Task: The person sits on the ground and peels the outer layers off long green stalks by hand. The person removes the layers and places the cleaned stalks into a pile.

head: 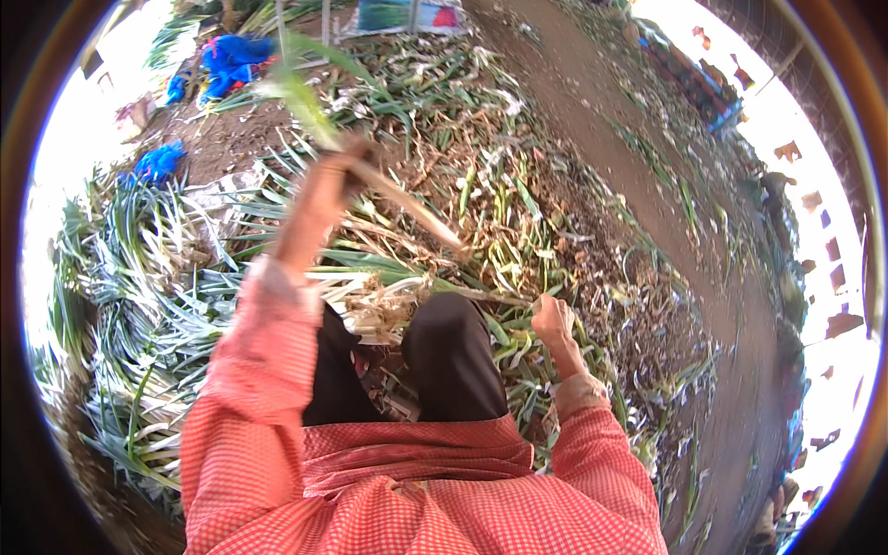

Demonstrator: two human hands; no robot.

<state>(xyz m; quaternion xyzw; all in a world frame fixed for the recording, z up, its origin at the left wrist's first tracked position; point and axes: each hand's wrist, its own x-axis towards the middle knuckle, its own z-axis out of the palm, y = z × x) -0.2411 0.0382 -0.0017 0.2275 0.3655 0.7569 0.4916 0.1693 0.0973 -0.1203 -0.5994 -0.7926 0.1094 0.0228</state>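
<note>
My left hand, blurred by motion, is shut around a leek. Its pale shank points down to the right, with roots at the tip, and its green leaves reach up past the hand. Lower to the right, my right hand is curled into a fist beside my knee. A thin leaf strip runs to its fingertips and seems pinched there. Between the hands, a pile of leeks lies with white root ends near my knees. Stripped leaves litter the ground beyond.
Heaped leeks lie along my left side. Blue netting sits at the far left, and a smaller blue bundle lies nearer. A bare dirt path runs down the right. A printed sack and a metal frame stand ahead.
</note>
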